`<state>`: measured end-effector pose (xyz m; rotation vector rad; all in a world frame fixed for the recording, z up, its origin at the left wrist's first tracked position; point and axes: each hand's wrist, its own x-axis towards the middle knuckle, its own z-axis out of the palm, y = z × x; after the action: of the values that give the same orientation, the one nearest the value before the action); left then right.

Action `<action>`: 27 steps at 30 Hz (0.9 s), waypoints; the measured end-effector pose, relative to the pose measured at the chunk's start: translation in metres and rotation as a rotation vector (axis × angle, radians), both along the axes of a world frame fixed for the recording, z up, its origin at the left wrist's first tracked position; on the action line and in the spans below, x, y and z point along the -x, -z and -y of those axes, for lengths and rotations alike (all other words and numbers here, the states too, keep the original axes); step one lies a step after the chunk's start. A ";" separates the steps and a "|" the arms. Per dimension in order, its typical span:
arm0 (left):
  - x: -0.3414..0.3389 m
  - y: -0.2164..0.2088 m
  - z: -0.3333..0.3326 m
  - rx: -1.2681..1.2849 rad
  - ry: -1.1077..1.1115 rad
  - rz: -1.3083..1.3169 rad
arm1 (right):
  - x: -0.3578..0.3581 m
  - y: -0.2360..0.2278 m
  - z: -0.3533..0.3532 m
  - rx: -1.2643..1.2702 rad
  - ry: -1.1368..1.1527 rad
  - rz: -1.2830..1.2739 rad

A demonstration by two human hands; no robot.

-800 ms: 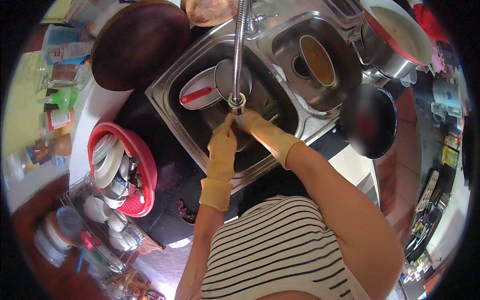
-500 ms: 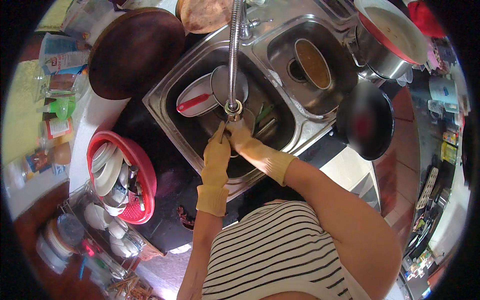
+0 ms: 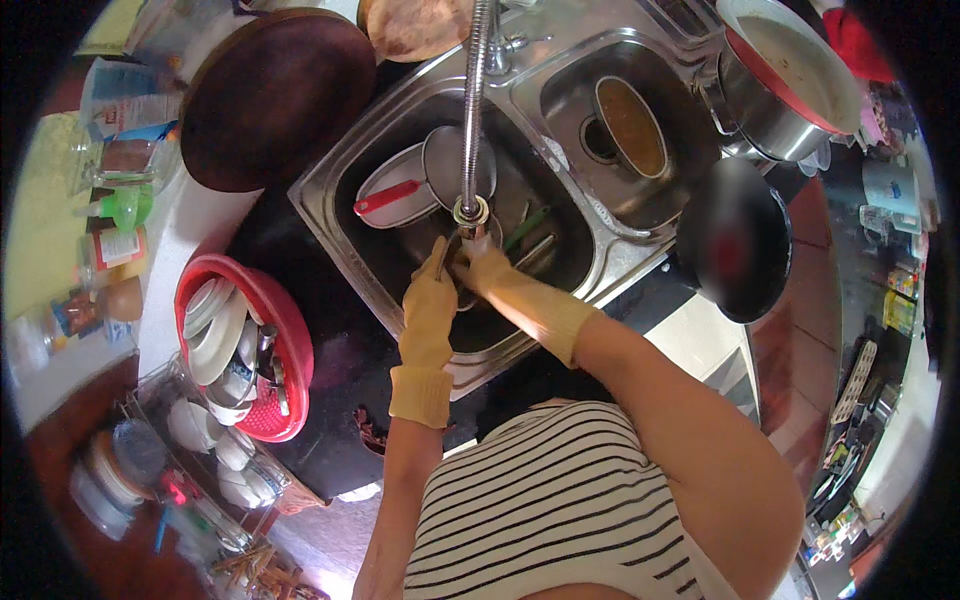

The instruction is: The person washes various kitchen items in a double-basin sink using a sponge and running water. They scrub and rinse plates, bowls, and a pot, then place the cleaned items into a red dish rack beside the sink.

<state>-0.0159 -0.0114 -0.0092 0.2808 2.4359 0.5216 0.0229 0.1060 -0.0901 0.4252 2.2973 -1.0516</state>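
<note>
Both my hands wear yellow rubber gloves and work in the left sink basin (image 3: 365, 255), under the hanging faucet (image 3: 470, 212). My left hand (image 3: 432, 285) has its fingers closed at the left edge of a round bowl-like vessel (image 3: 466, 303), which is mostly hidden by the gloves. My right hand (image 3: 483, 272) is curled over that vessel; whatever is in its fingers is hidden. Beyond them lie a white oval dish (image 3: 395, 208), a round grey pan (image 3: 445, 160) with a red handle (image 3: 388, 196), and a green-handled utensil (image 3: 527, 228).
The right basin (image 3: 560, 85) holds an oval dish (image 3: 630, 125) with brownish liquid. A large pot (image 3: 770, 110) and a black pan (image 3: 735, 240) stand to the right. At left are a red basket (image 3: 295, 340) of dishes and a big dark round pan (image 3: 275, 100).
My left hand has shifted slightly left, and its fingers have drawn a little away from the right hand. The right hand has dipped slightly lower below the faucet.
</note>
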 end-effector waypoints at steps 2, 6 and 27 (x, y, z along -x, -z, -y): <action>-0.007 0.004 0.006 -0.033 0.021 -0.045 | 0.017 0.016 -0.017 -0.007 -0.108 0.053; 0.006 -0.001 -0.019 0.014 0.003 0.167 | -0.014 0.071 0.005 -0.014 -0.001 -0.140; -0.010 -0.009 -0.004 0.044 -0.068 0.181 | -0.023 -0.012 -0.068 0.117 0.327 -0.070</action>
<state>-0.0058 -0.0073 0.0000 0.1271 2.2837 0.5002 0.0459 0.1739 -0.0779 0.7447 2.2594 -1.3702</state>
